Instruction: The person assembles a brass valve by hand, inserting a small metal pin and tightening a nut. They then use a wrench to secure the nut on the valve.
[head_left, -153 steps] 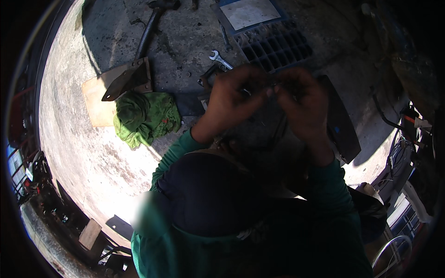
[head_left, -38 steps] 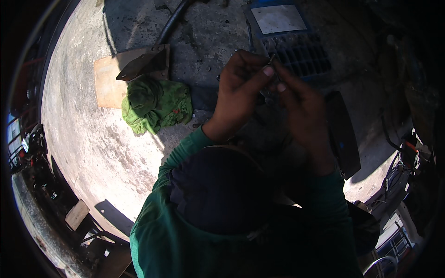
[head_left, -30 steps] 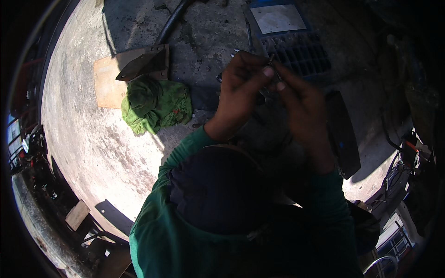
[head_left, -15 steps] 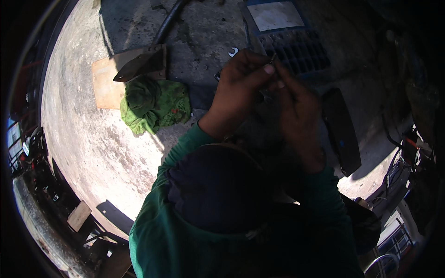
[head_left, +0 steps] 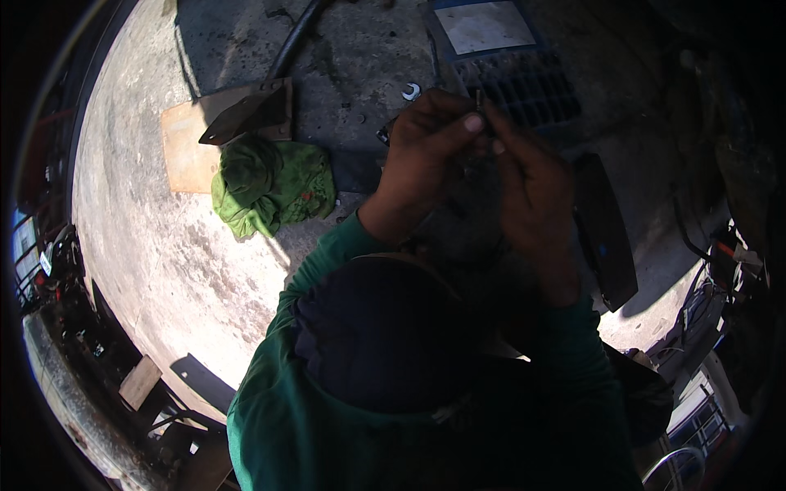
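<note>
My left hand [head_left: 422,155] is closed in a pinch, its thumb pressed toward the bent fingers. Upright at its fingertips stands a small thin rod-like piece [head_left: 479,100], too small and dim to name exactly. My right hand [head_left: 534,192] meets it from the other side, fingers drawn together at the same piece; shadow hides part of that grip. Just beyond my left hand, an open-end wrench [head_left: 411,92] lies on the concrete floor. A crumpled green cloth [head_left: 282,188] lies to the left of my left wrist.
A dark compartment tray [head_left: 532,90] with a pale panel [head_left: 485,27] sits beyond my hands. To the right lies a long dark case-like object [head_left: 606,237]. Left are a brown board [head_left: 184,147], a dark metal plate [head_left: 246,114] and a black pipe [head_left: 295,37].
The thin piece has turned from slanting to nearly upright between my fingertips. My right hand has shifted slightly to the right; my left hand has barely moved.
</note>
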The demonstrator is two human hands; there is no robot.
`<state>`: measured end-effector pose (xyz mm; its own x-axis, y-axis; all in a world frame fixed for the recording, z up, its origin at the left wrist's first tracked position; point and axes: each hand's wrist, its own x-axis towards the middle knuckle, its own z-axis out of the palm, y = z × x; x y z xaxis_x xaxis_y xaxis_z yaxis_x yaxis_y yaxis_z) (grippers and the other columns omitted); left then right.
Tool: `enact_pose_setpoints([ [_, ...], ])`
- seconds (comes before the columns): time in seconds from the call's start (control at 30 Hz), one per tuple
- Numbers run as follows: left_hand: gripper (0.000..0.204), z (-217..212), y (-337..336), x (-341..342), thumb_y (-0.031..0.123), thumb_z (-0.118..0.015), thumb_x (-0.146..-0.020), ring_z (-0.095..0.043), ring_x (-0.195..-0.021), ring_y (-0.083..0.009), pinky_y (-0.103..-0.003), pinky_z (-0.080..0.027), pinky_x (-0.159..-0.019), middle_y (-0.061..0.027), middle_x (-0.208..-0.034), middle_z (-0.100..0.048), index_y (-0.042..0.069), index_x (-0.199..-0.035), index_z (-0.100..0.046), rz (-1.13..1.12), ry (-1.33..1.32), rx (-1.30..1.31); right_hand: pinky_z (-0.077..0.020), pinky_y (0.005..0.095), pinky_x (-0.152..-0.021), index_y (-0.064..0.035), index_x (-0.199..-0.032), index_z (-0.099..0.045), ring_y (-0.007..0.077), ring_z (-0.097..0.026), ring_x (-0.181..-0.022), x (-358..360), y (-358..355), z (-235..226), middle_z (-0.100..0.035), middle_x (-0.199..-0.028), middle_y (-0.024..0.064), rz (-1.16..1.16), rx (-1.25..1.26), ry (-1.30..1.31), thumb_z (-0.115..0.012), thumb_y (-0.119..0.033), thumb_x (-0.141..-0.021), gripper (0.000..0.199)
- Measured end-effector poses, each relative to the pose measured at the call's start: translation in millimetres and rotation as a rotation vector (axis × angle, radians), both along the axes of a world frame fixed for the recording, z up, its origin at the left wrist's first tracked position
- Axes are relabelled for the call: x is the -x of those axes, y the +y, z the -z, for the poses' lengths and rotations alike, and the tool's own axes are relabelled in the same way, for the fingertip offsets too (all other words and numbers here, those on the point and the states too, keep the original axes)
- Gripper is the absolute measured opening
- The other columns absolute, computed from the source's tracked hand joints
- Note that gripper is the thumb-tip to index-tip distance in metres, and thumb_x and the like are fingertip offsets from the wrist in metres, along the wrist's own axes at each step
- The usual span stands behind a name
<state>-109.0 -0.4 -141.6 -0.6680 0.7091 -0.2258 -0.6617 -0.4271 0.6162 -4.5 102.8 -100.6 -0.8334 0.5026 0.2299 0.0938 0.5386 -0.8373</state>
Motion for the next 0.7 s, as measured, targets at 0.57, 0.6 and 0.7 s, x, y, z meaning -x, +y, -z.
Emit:
enact_pose_setpoints([
  [0.57,0.023,11.3,-1.5,8.0,0.009,-0.065,-0.1,-0.068,-0.089,-0.0168,-0.033,-0.057,-0.084,-0.0104,-0.101,-0.068,-0.002,-0.119,-0.059,0.137,-0.025,-0.098,-0.0559,0.0314,-0.078,-0.0081,-0.134,-0.067,0.0218,-0.074,-0.091,0.6,-1.6,6.0,-0.075,-0.101,0.0158,0.046,0.285,-0.037,-0.056,-0.009,-0.102,0.035],
  [0.6,0.022,11.6,-2.3,8.4,0.009,-0.065,-0.1,-0.069,-0.089,-0.0167,-0.033,-0.057,-0.083,-0.0103,-0.101,-0.069,-0.002,-0.119,-0.059,0.142,-0.019,-0.09,-0.0559,0.0312,-0.078,-0.0078,-0.134,-0.067,0.0212,-0.074,-0.092,-0.2,-0.3,6.1,-0.075,-0.102,0.0158,0.042,0.322,-0.053,-0.056,-0.009,-0.102,0.034],
  [0.7,0.023,9.0,-3.2,8.0,0.009,-0.065,-0.1,-0.07,-0.088,-0.0165,-0.031,-0.058,-0.08,-0.0105,-0.102,-0.069,-0.002,-0.119,-0.059,0.113,0.015,-0.03,-0.0559,0.0307,-0.079,-0.0073,-0.134,-0.067,0.0196,-0.074,-0.093,0.6,4.3,1.7,-0.075,-0.102,0.0155,0.006,0.275,-0.076,-0.057,-0.009,-0.102,0.034],
])
